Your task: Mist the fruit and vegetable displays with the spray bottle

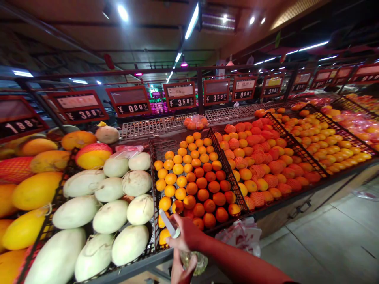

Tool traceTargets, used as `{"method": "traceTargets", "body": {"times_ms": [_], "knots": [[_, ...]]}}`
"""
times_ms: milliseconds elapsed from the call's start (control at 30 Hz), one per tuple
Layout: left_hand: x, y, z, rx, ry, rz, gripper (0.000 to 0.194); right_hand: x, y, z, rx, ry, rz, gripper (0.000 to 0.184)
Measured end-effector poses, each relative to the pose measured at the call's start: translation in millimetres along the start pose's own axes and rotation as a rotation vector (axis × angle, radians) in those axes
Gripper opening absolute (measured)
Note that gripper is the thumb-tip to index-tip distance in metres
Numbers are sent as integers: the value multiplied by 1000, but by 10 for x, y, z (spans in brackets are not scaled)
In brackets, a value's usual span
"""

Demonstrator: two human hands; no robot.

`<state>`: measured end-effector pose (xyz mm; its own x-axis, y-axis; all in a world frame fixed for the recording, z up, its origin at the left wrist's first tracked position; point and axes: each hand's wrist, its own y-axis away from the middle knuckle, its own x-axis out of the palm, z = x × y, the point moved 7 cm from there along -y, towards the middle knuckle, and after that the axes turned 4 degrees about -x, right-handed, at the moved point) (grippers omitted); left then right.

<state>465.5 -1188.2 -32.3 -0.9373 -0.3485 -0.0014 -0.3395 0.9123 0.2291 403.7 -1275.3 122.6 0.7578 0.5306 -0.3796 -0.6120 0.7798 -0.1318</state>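
Note:
My right hand (188, 232) reaches in from the lower right with its fingers closed. A pale grey, blade-like strip (167, 224) with a light green end sticks out of it, pointing up and left over the orange crate's near corner. Just below, my left hand (179, 270) is closed around a translucent, pale green, rounded thing (199, 263); its kind is unclear, and fingers partly hide it. Both hands are close together at the front edge of the crate of oranges (203, 194).
Pale green melons (110, 216) fill the crate at left, with yellow melons (37, 191) beyond. Foam-netted fruit (257, 169) lies to the right. Plastic bags (241, 236) hang from the stand's front. Price signs (179, 96) line the rail behind; tiled floor (331, 232) is at right.

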Motion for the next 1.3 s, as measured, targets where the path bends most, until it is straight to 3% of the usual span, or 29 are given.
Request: {"method": "traceTargets", "body": {"times_ms": [133, 233, 400, 467, 633, 800, 1000, 1167, 1300], "knots": [[304, 20, -238, 22, 49, 69, 125, -317, 56, -153, 33, -13, -126, 32], [576, 3, -350, 14, 7, 151, 116, -660, 197, -351, 44, -69, -263, 24], [1177, 34, -673, 111, -130, 521, 91, -1252, 609, -663, 135, -221, -554, 27], [1367, 73, -803, 111, -176, 606, 86, -1435, 774, -712, 170, -268, -644, 34], [1598, 160, -1032, 107, -193, 691, 78, -1671, 959, -702, 191, -390, -755, 41], [1407, 45, -943, 131, -135, 591, 85, -1555, 686, -604, 141, -286, -638, 38], [732, -130, -747, 168, -40, 201, 83, -942, 23, -166, 8, 1, -255, 35], [196, -15, -857, 119, -91, 25, 80, -393, -318, 230, -43, -18, -82, 33], [-21, -26, -987, 137, -135, -54, 82, -255, -425, 401, -85, -74, -67, 31]]}}
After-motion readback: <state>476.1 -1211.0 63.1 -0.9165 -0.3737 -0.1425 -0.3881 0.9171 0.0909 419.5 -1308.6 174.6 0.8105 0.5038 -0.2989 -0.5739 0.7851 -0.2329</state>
